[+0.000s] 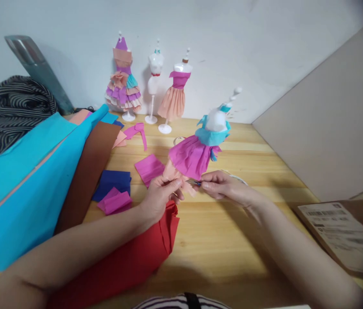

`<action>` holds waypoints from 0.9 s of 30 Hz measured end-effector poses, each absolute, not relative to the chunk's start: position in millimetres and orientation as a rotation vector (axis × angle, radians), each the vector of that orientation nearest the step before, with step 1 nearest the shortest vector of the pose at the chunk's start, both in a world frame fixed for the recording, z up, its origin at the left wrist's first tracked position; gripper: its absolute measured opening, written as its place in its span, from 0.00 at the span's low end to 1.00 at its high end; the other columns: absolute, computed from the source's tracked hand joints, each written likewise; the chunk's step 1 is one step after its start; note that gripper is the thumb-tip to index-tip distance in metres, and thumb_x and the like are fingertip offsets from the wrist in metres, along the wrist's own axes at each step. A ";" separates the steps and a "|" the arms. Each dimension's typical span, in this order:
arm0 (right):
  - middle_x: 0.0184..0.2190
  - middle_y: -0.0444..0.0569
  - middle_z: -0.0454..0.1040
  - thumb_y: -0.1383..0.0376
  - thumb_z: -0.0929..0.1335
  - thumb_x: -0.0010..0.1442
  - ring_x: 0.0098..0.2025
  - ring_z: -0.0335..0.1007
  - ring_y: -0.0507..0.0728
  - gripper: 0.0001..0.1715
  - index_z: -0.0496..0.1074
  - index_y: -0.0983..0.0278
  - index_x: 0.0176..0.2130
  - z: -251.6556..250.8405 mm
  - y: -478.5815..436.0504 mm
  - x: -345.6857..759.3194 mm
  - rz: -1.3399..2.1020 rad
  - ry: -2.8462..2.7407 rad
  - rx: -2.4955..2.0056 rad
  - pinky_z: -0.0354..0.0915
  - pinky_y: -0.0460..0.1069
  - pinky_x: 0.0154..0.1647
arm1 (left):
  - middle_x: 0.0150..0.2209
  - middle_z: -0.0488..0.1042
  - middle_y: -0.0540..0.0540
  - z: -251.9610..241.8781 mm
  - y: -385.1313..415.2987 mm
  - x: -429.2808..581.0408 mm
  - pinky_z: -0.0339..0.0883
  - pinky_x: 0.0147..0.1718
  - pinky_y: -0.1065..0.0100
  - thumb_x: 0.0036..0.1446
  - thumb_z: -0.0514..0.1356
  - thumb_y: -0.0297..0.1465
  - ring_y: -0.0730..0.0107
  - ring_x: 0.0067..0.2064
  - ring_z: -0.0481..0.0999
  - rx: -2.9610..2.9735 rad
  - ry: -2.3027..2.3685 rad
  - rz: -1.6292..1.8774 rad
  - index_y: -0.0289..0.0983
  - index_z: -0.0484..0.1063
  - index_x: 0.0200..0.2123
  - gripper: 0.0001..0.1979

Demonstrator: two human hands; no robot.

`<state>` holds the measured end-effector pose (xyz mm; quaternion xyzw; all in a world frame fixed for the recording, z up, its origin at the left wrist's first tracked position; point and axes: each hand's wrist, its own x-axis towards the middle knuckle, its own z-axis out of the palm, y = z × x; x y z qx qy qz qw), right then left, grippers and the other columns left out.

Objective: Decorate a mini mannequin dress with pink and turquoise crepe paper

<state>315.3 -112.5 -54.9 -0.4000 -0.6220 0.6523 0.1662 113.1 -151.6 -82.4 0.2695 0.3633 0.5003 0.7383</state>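
Note:
A small white mannequin (216, 120) leans over the table, dressed in a turquoise crepe-paper top (212, 136) and a pleated magenta skirt (192, 156). Below the skirt hangs a peach paper layer (172, 171), its lower edge pinched in my left hand (160, 195). My right hand (222, 185) is closed around what look like small scissors (195, 183), mostly hidden by the fingers. Their metal tips point left at the peach layer, close to my left fingertips. The mannequin's stand is hidden.
Three other mannequins stand by the wall, including one in a tiered dress (123, 86). Turquoise paper (40, 171), a brown sheet (86, 171), a navy piece (112, 182) and magenta pieces (149, 167) lie left. Red paper (130, 253) lies in front; a cardboard box (339, 236) sits right.

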 end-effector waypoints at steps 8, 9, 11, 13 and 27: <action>0.17 0.37 0.51 0.50 0.68 0.54 0.19 0.39 0.45 0.26 0.73 0.72 0.37 -59.7 -116.2 325.0 1.810 -1.777 -1.228 0.36 0.45 0.18 | 0.18 0.71 0.50 -85.2 -151.2 114.4 0.58 0.17 0.78 0.42 0.68 0.36 0.78 0.20 0.69 0.605 0.808 1.108 0.31 0.73 0.24 0.13; 0.17 0.37 0.52 0.51 0.68 0.55 0.19 0.40 0.45 0.25 0.73 0.72 0.37 -58.8 -116.8 323.3 1.813 -1.793 -1.214 0.37 0.45 0.19 | 0.18 0.71 0.50 -86.0 -151.2 114.4 0.58 0.17 0.78 0.42 0.68 0.36 0.78 0.20 0.69 0.607 0.810 1.111 0.31 0.73 0.24 0.13; 0.18 0.37 0.51 0.51 0.68 0.56 0.19 0.40 0.45 0.24 0.73 0.72 0.37 -56.9 -117.6 318.4 1.824 -1.811 -1.171 0.37 0.45 0.19 | 0.18 0.71 0.50 -87.5 -151.3 114.5 0.58 0.16 0.77 0.42 0.68 0.36 0.78 0.19 0.69 0.607 0.809 1.116 0.31 0.73 0.25 0.13; 0.18 0.37 0.51 0.52 0.68 0.56 0.19 0.40 0.45 0.24 0.73 0.72 0.37 -55.9 -117.9 313.9 1.834 -1.801 -1.132 0.37 0.45 0.19 | 0.18 0.71 0.51 -88.8 -151.6 114.7 0.58 0.16 0.77 0.42 0.68 0.37 0.78 0.19 0.69 0.605 0.800 1.122 0.32 0.73 0.26 0.14; 0.16 0.35 0.50 0.52 0.69 0.54 0.17 0.38 0.44 0.21 0.67 0.68 0.27 -64.1 -116.3 314.9 1.919 -1.621 -1.109 0.35 0.45 0.17 | 0.18 0.72 0.50 -89.4 -152.4 113.8 0.59 0.18 0.77 0.44 0.67 0.37 0.77 0.20 0.70 0.667 0.813 1.122 0.32 0.73 0.24 0.13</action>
